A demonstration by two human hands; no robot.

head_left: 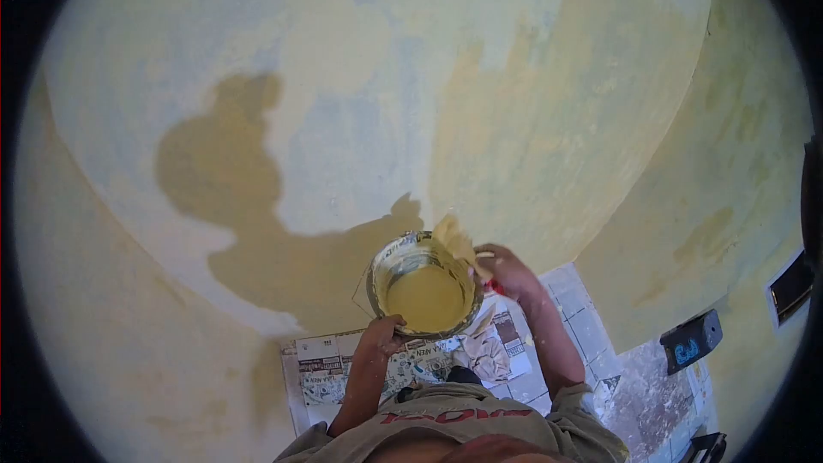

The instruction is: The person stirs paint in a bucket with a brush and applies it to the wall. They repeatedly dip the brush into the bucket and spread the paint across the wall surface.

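My left hand (383, 333) grips the near-left rim of a round bucket (375, 291), its fingers closed over the edge. Yellow paint (426, 298) lies in the bucket, and dried smears coat its inner wall. At the bucket's right side, my right hand (507, 272) is closed around a paint-coated tool (454, 238) with a bit of red at its handle. The tool's yellow head overlaps the far-right rim. Blur hides whether it is a roller or a brush. A thin wire handle hangs at the bucket's left.
A wall (360, 51) with patchy yellow and pale-blue paint rises ahead. Printed newspaper sheets (326, 369) and crumpled paper (483, 356) lie on the tiled floor below. To the right are a dark box-like object (691, 341) marked 3 and a paint-spattered patch (647, 394).
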